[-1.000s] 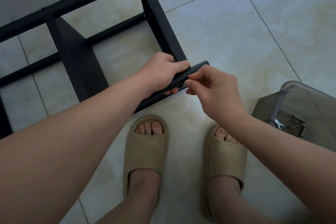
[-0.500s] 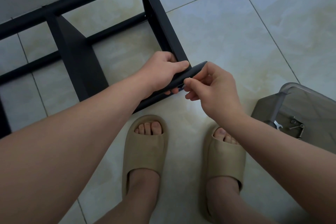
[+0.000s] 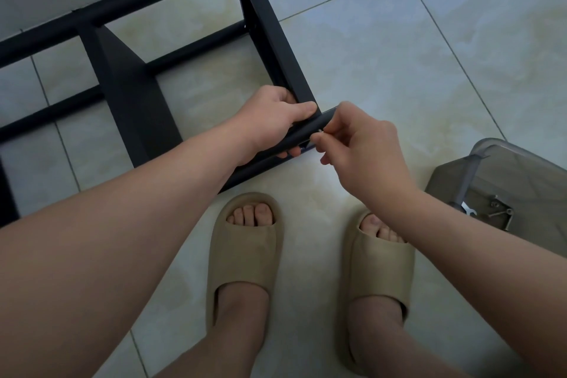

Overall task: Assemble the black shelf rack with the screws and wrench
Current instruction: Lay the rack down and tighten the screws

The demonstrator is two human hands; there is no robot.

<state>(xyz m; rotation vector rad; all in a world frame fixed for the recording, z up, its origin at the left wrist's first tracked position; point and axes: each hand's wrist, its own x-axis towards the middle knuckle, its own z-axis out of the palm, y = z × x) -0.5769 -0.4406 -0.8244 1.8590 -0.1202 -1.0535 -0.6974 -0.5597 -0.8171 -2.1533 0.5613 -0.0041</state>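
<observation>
1. head view: left grip (image 3: 273, 120) is curled round the near tube (image 3: 302, 133) of the black shelf rack (image 3: 132, 95), which lies on the floor (image 3: 399, 55) beyond it.
2. right grip (image 3: 365, 156), just right of it, pinches a small silvery screw (image 3: 320, 131) at the tube's end.
3. wrench (image 3: 560, 211) lies in a clear bin (image 3: 487, 150) well right of the right grip.

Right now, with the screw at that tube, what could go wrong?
The screw, only pinched in the right hand, could drop onto the tiles.
If the left hand slips on the tube, the joint may misalign.
The wrench lies far right; reaching probably means letting go.
</observation>
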